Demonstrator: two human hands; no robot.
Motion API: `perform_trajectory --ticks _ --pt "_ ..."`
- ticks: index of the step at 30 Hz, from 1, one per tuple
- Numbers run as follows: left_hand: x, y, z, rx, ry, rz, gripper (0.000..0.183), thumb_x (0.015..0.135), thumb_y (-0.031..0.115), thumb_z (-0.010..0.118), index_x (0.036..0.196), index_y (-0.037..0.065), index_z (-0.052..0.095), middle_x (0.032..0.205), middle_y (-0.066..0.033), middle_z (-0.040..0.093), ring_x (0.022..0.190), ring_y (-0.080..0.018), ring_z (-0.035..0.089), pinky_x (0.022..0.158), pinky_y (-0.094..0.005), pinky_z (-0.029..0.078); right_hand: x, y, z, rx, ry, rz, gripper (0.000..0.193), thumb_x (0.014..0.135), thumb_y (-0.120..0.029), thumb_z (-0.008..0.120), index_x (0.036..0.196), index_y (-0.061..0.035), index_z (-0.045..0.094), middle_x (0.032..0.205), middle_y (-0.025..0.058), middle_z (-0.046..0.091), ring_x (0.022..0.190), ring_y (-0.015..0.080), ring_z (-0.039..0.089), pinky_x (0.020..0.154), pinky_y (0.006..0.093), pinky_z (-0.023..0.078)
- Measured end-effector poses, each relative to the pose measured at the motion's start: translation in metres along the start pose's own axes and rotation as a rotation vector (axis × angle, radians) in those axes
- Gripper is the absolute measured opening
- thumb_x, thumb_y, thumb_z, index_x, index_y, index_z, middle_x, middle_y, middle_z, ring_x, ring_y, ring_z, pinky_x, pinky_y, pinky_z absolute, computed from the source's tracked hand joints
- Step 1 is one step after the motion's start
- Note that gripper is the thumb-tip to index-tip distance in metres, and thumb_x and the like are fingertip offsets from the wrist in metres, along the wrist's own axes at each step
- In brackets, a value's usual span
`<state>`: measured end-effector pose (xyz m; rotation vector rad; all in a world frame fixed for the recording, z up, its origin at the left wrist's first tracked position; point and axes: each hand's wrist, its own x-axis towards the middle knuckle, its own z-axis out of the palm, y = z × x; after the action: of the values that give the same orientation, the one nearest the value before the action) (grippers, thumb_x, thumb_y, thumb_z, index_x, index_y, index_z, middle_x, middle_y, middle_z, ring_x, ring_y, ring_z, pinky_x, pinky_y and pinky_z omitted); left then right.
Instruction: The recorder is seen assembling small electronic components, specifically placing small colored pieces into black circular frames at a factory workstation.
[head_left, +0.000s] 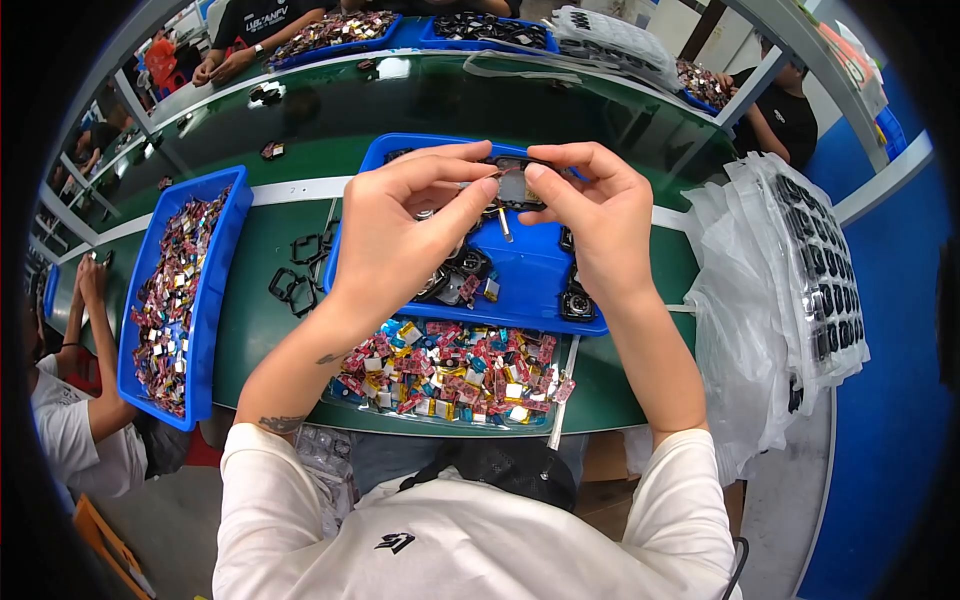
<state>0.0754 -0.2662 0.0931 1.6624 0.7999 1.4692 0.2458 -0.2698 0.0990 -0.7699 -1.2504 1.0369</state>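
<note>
Both my hands are raised over a blue tray (530, 275), holding a small black watch casing (513, 188) between them. My right hand (605, 205) pinches its right edge between thumb and fingers. At its left edge, the fingers of my left hand (400, 215) are closed; whether they also hold a small part there is hard to tell. A short yellowish flex strip (505, 226) dangles below the casing. In the tray lie several round-faced black watch pieces (577, 303). Nearer me, a clear box holds a heap of small red circuit boards with batteries (450, 380).
Loose black frames (290, 288) lie left of the tray. Farther left stands a long blue bin (232, 240) of boards. Stacked clear trays with black parts (825, 270) and plastic sheeting (735, 300) are at right. Co-workers sit left and across the green bench (420, 105).
</note>
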Motion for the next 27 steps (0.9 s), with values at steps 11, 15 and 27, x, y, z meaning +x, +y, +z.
perform_trajectory --ticks 11,15,27 --pt "-0.002 0.014 -0.003 0.051 -0.121 -0.124 0.014 0.079 0.009 0.07 0.087 -0.002 0.069 0.078 -0.0067 0.067 0.067 -0.0104 0.062 0.061 -0.0219 0.049 -0.002 0.004 -0.001 -0.056 0.016 -0.053 0.014 0.077 0.001 0.067 0.088 0.0005 0.059 0.085 0.0064 0.063 0.072 0.0082 0.06 0.057 0.021 0.051" --pt "-0.001 0.011 -0.004 -0.187 -0.17 -0.322 0.013 0.08 0.009 0.069 0.088 -0.001 0.068 0.081 -0.0065 0.067 0.072 -0.0096 0.063 0.065 -0.0214 0.051 -0.005 0.004 0.004 -0.152 0.056 -0.249 0.014 0.075 0.004 0.067 0.084 0.0008 0.058 0.085 0.0074 0.063 0.071 0.0084 0.06 0.055 0.02 0.049" --pt "0.01 0.01 -0.012 -0.143 -0.2 -0.359 0.015 0.077 0.007 0.072 0.086 -0.003 0.066 0.077 -0.0061 0.066 0.068 -0.0066 0.06 0.061 -0.0179 0.048 -0.005 -0.006 0.001 -0.064 -0.14 -0.199 0.011 0.078 0.003 0.066 0.084 0.0015 0.057 0.089 0.0093 0.062 0.077 0.012 0.062 0.061 0.0233 0.054"
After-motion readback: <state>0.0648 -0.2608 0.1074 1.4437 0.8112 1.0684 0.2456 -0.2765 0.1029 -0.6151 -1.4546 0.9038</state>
